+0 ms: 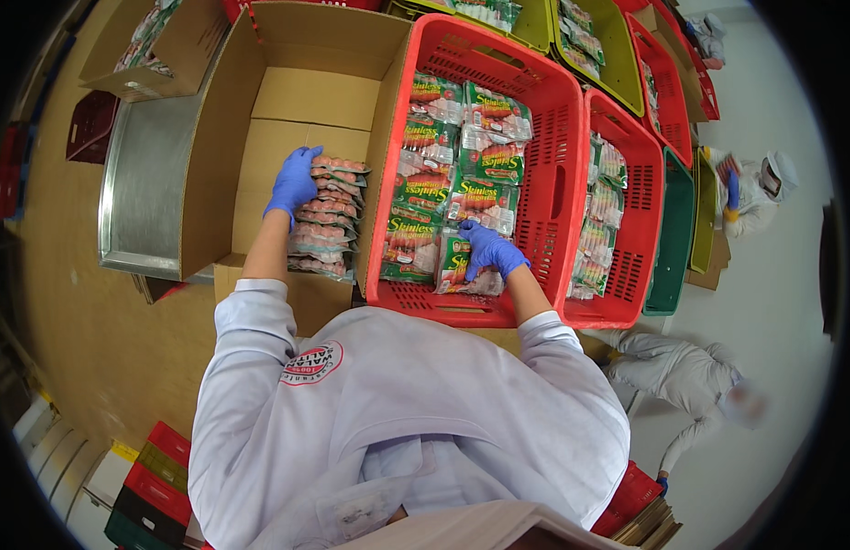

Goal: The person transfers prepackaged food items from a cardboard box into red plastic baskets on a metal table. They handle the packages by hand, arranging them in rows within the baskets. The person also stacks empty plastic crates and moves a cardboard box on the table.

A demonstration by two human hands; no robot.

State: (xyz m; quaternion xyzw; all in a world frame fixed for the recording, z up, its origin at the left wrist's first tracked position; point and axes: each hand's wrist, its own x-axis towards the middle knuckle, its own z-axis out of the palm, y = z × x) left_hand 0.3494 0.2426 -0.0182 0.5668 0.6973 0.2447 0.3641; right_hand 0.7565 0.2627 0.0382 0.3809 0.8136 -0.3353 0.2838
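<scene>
My left hand (295,186), in a blue glove, is inside an open cardboard box (317,95). Its fingers stretch along the side of a row of clear sausage packs (329,225) standing on edge against the box's right wall. To the right, a red plastic crate (546,110) holds two columns of green, red and white sausage packs (480,158), lying flat and overlapping. My blue-gloved right hand (487,251) is closed over the edge of a sausage pack (451,259) at the crate's near end; part of that pack is hidden under the fingers.
A metal tray (150,183) sits left of the box, with another carton (159,60) behind it. A second red crate (631,197) of packs and a green crate (673,234) stand at right. Yellow-green crates (618,27) line the back. Co-workers (682,376) are at right.
</scene>
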